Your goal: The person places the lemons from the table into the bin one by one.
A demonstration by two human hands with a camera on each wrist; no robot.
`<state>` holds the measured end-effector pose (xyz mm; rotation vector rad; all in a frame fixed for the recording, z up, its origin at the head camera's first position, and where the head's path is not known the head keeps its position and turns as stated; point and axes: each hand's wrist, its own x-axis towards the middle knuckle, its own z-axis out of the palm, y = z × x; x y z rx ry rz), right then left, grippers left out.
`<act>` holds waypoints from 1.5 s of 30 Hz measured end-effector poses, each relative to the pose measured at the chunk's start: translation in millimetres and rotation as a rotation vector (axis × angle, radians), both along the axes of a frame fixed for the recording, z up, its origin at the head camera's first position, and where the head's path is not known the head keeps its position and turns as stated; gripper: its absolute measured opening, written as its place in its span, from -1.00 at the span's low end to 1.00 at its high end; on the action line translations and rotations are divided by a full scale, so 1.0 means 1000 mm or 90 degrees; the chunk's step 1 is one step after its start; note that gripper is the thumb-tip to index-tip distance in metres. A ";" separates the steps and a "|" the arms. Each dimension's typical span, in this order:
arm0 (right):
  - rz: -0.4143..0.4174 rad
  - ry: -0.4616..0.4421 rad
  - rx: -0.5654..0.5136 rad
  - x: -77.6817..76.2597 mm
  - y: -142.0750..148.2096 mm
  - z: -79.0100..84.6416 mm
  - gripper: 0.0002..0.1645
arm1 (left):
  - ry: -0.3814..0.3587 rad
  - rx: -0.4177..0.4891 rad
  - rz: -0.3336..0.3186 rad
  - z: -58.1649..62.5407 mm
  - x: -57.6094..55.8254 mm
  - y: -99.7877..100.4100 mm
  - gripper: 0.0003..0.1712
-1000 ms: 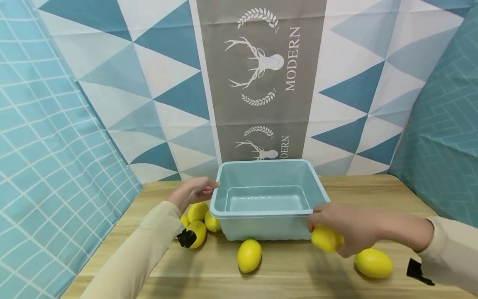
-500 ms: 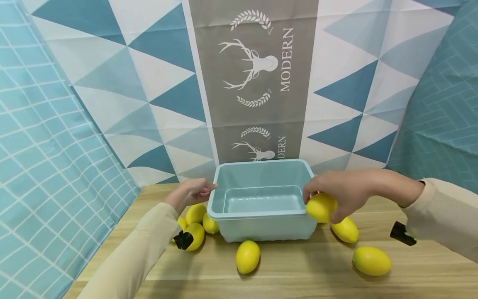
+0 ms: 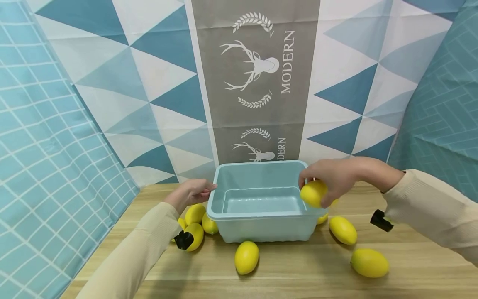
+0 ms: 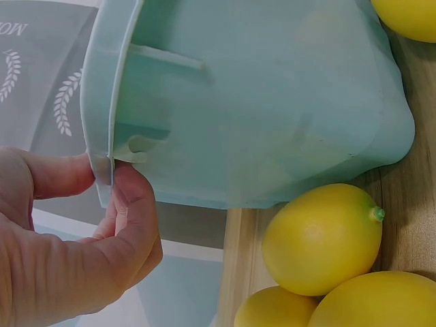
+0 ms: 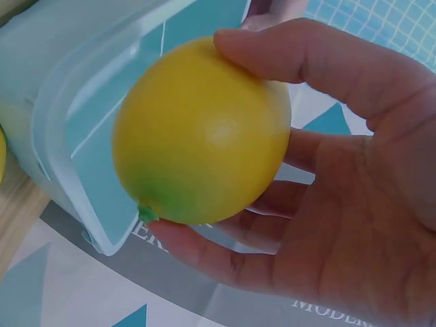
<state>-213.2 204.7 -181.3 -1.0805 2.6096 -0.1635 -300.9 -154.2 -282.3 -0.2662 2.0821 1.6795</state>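
A light blue plastic basin [image 3: 265,227] stands on the wooden table, and its visible inside holds nothing. My left hand [image 3: 192,193] pinches the basin's left rim between thumb and fingers, which the left wrist view shows closely. At the basin's right rim, my right hand [image 3: 337,178] holds a yellow lemon [image 3: 313,193] just above the edge. In the right wrist view, thumb and fingers curl round this lemon [image 5: 201,133], whose green tip points down-left. Below that hand, another lemon [image 3: 322,218] is partly hidden beside the basin.
On the table's right lie two lemons, one nearer the basin [image 3: 343,230] and one farther forward [image 3: 369,263]. A single lemon [image 3: 247,258] lies in front of the basin. Several lemons [image 3: 195,214] cluster at its left, partly behind my left sleeve. A patterned cloth [image 3: 257,83] hangs behind.
My right hand has lifted the lemon up and leftward, from beside the basin's front right corner to above its right rim. My left hand keeps its hold on the rim.
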 end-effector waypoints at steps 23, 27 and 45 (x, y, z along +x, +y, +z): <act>-0.028 0.010 0.044 -0.030 -0.010 0.010 -0.48 | -0.002 -0.016 0.034 -0.001 0.002 0.003 -0.59; -0.038 0.004 0.045 -0.034 -0.011 0.010 -0.48 | -0.002 -0.015 0.034 0.000 0.002 0.003 -0.60; -0.045 0.027 0.042 -0.054 -0.026 0.009 -0.46 | 0.010 -0.023 0.015 -0.001 0.000 -0.002 -0.55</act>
